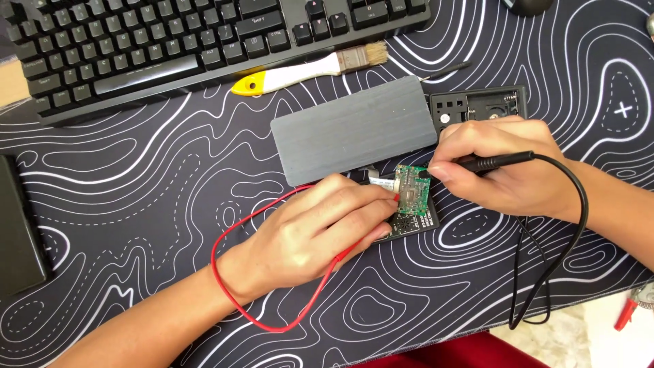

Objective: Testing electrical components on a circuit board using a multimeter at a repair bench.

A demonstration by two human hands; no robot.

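Black patterned tabletop mat [136, 204]: your left hand [313, 235] pinches the red probe [394, 197], right hand [501, 163] grips the black probe [494, 161] on the light, fragile circuit board [412, 194]; handle it by its edges.

1. A black desk mat [170, 204] with white contour lines is covering the desk.
2. A black keyboard [204, 41] is lying along the mat's far edge.
3. A yellow-handled brush [306, 68] is resting just below it.
4. A grey ribbed panel [351, 129] is lying mid-mat, beside a black casing [484, 102].
5. A small green circuit board [412, 194] is sitting just below the panel.
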